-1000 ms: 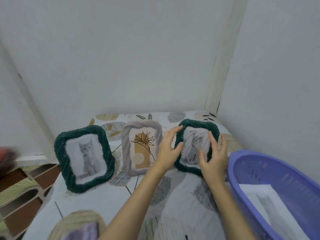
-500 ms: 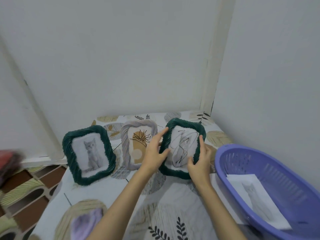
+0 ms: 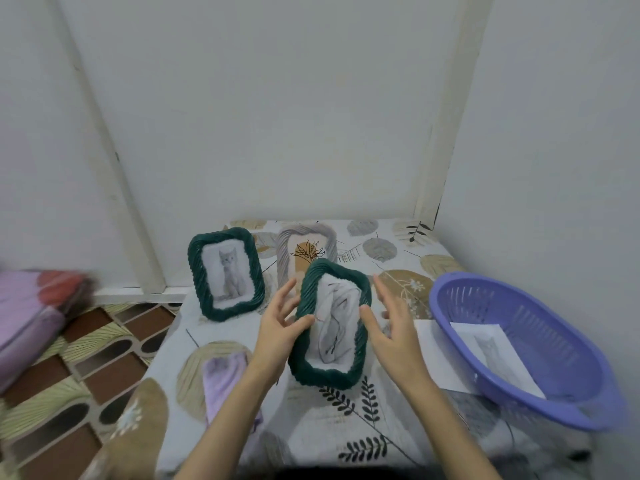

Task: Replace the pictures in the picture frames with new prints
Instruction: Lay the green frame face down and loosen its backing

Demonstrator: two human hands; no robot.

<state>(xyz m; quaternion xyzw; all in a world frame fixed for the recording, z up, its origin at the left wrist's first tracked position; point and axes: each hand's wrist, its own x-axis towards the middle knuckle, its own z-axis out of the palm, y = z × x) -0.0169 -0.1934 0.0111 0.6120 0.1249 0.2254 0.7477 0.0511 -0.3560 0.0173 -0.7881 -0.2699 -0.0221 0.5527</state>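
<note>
White-walled corner, leaf-print counter (image 3: 398, 258): green frame (image 3: 329, 323) held upright betw. both hands, long axis vertical, left hand (image 3: 280, 327) gripping its left edge, right hand (image 3: 388, 327) spread, thumb on its right edge.

Three picture frames: two green (image 3: 225, 273) (image 3: 329, 323), one grey (image 3: 306, 251); one purple basket (image 3: 526, 344); two hands (image 3: 280, 327) (image 3: 391, 327).

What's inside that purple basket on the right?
The purple basket holds a sheet of paper printed with a faint grey cat. Whether more sheets lie beneath it cannot be seen.
</note>
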